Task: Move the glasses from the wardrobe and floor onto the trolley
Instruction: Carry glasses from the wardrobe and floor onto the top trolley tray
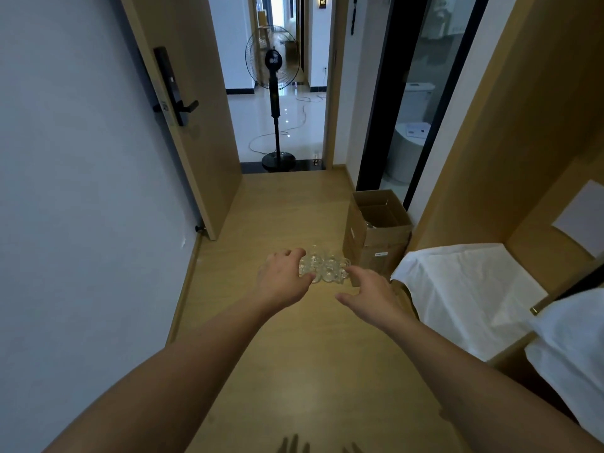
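Glasses [323,268] cluster on floor [294,354] between both spread, empty hands [282,281].

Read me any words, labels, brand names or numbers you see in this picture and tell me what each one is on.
No text here is legible.
Cardboard box: a small white label on its side, print too small to read.
Standing fan: a pale mark on its black hub, blurred.
Door lock: small markings, unreadable.
White sheet on the wardrobe: looks blank.
Glasses: no markings visible.
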Available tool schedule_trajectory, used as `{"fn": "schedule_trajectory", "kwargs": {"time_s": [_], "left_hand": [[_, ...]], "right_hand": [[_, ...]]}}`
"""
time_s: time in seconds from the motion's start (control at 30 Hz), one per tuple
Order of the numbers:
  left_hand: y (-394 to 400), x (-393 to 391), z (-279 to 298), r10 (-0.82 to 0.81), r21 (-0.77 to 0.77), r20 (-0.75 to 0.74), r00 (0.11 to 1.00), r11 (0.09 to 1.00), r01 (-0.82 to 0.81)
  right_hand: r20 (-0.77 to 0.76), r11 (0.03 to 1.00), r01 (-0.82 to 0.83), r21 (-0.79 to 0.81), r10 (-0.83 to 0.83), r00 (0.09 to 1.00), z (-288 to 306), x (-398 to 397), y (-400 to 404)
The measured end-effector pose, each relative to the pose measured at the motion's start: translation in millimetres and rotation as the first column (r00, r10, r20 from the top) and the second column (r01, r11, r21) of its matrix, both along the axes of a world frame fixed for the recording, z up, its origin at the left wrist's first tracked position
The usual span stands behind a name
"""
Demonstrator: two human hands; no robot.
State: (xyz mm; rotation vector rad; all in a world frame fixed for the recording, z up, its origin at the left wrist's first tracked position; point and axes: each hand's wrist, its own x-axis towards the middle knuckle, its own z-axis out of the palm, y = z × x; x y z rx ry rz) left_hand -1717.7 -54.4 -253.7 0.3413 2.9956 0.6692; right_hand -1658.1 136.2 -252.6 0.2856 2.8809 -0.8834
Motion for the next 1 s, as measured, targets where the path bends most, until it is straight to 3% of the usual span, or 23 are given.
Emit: {"fn": "schedule_trajectory", "kwargs": {"time_s": [0.3, 0.63, 1.0], "left_hand": [[10.8, -75.8, -12.1, -0.022, -0.008, 0.026, 0.999, 1.000, 0.022], [41.6, -205.3, -15.0, 0.003, -0.050, 0.045, 0.999, 0.999, -0.001], [79.6, -341.6, -30.2, 0.018, -0.147, 0.112, 0.994, 0.989, -0.001]], "right_hand": [[0.042, 1.000, -0.002, -0.007, 0.002, 0.999, -8.6, -80.7, 12.0], [0.044, 0.998, -0.056, -0.041, 0.058, 0.997, -19.6, -228.2, 38.8], [0.074, 0.993, 0.012, -0.114, -0.003, 0.997, -48.1, -365.4, 80.3]]}}
